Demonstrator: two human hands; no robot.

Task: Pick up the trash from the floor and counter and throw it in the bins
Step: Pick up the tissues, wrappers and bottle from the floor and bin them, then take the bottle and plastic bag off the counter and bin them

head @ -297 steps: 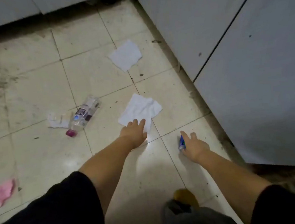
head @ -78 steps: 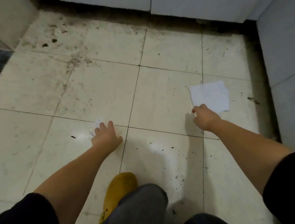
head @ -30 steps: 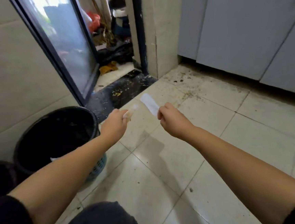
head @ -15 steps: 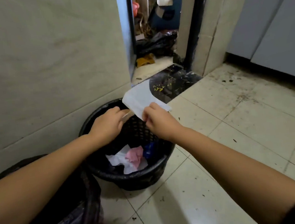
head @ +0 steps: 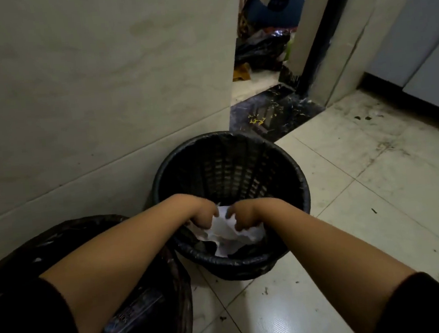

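Our left hand [head: 204,215] and right hand [head: 240,215], fingers curled down, both reach inside the black mesh wastebasket [head: 298,183]. White paper [head: 227,233] lies crumpled under and between them; whether either hand grips it we cannot tell. A second bin lined with a black bag [head: 176,297] stands beside it. We judge this paper all but binned; any trash remaining on the counter lies out of view.

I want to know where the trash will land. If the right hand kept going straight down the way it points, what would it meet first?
Probably the white paper inside the black basket; the right hand already touches it.
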